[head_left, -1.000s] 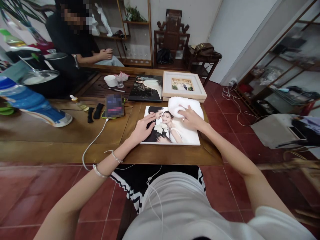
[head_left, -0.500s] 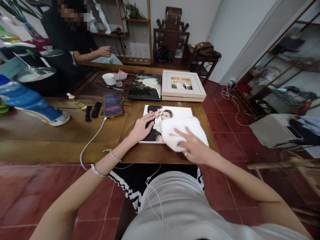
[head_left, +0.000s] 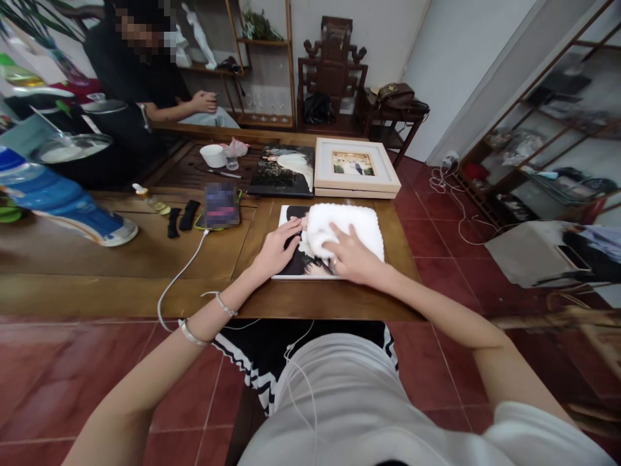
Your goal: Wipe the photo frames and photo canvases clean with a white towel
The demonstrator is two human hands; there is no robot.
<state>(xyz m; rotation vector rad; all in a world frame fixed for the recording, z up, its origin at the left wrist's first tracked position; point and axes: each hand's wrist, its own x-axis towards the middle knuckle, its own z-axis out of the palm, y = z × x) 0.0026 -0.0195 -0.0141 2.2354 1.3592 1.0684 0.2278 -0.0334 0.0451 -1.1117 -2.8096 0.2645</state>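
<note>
On the near edge of the wooden table lies a flat photo panel (head_left: 290,264) with a picture of a couple. My left hand (head_left: 277,251) rests on its left side, fingers stretched out and touching the surface. A fluffy white cloth (head_left: 361,223) covers much of the panel's upper right. My right hand (head_left: 356,257) has hold of this cloth and presses it against the panel, its fingers somewhat spread. The cloth and my right hand hide most of the picture's right half.
Behind the panel are a dark photo panel (head_left: 283,175) and a light framed photo (head_left: 356,169). To the left are a phone (head_left: 220,205) on a white cable, a small dropper bottle (head_left: 151,199) and a large blue bottle (head_left: 63,200). A person in black (head_left: 138,77) sits across the table.
My right hand has moved the white cloth up and to the left across the panel, baring its lower edge and covering more of the top. My left hand has stayed in place.
</note>
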